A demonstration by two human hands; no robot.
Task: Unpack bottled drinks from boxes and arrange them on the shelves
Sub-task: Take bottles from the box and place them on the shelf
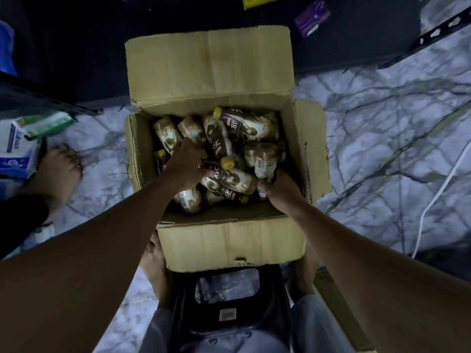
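An open cardboard box (pixel 229 240) stands on the marble-patterned floor in front of me, flaps spread. Inside lie several brown-and-white labelled drink bottles (pixel 244 123) with yellow caps, jumbled on their sides. My left hand (pixel 187 161) reaches into the left middle of the pile, fingers curled round a bottle whose dark top shows at its fingertips. My right hand (pixel 277 184) is at the box's near right corner and grips a bottle (pixel 265 159) that points away from me. Both forearms stretch down into the box.
A black plastic stool (pixel 229 296) sits under me, my bare feet on either side. Another person's foot (pixel 60 166) is at the left beside packaged goods (pixel 15 149). A dark shelf base (pixel 76 47) lies behind the box. A white cable (pixel 433 200) runs at right.
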